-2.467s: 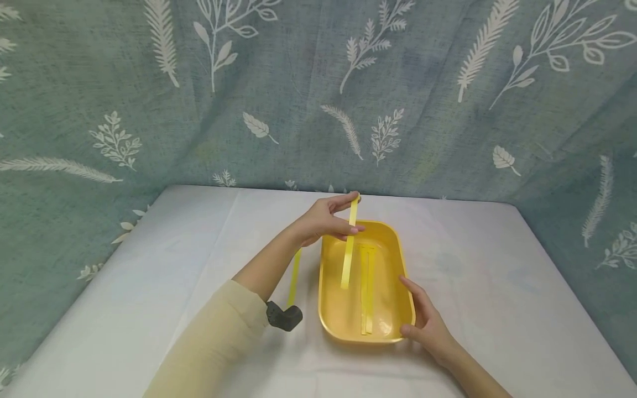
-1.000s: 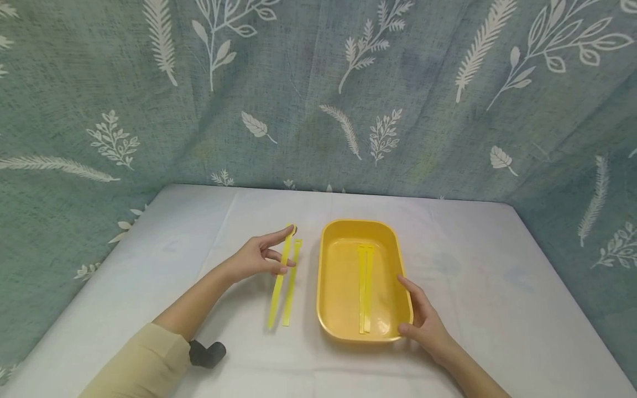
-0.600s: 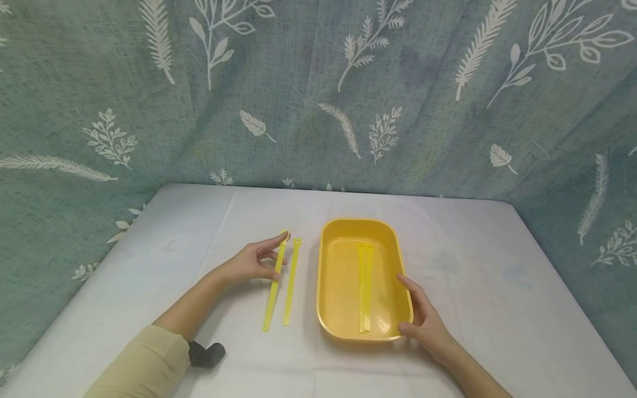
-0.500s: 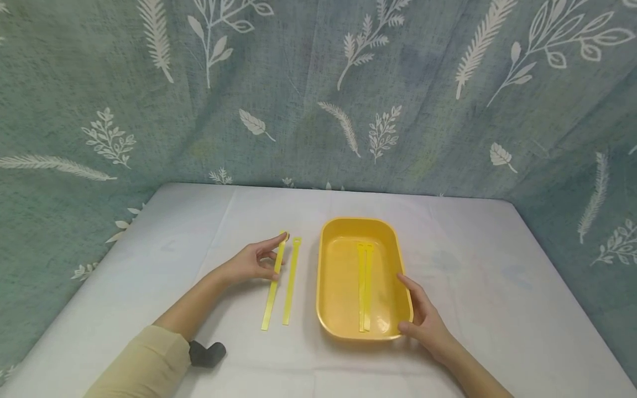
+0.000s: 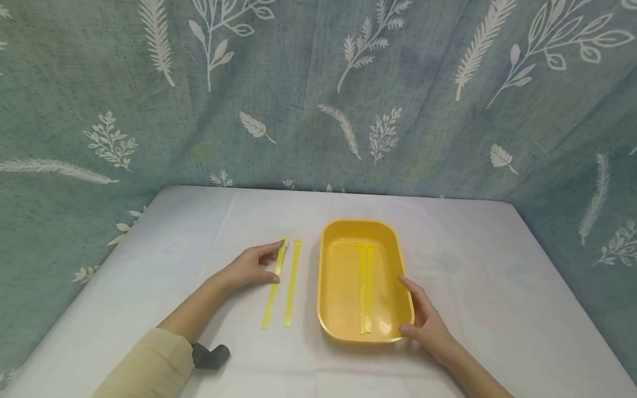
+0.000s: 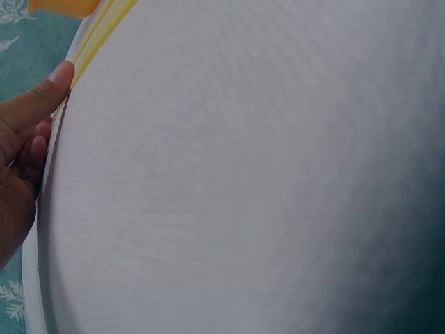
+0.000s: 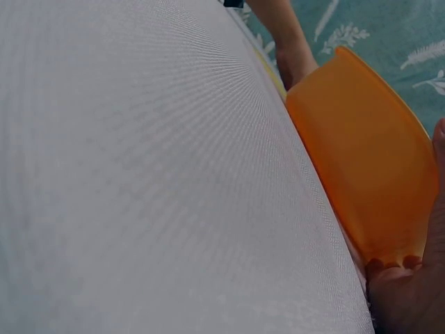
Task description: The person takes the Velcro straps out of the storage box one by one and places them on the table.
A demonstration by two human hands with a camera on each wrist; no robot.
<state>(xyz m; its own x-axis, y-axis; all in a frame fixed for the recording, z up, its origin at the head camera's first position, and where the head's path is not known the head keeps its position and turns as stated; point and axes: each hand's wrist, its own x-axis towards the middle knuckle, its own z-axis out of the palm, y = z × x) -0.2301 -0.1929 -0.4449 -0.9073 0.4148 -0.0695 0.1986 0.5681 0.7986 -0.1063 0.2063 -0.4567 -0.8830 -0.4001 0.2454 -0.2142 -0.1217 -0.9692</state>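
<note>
Your left hand (image 5: 251, 269) is way closer, pinching the left yellow strip (image 5: 270, 304) running away from you, while your right hand (image 5: 427, 320) grips the tray (image 5: 340, 298).

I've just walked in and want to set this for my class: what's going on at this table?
A person's left hand holds a yellow strip at or just above the white table. A second strip lies beside it, nearer the yellow tray. The right hand grips the tray's right side. Two more strips lie side by side inside the tray.
</note>
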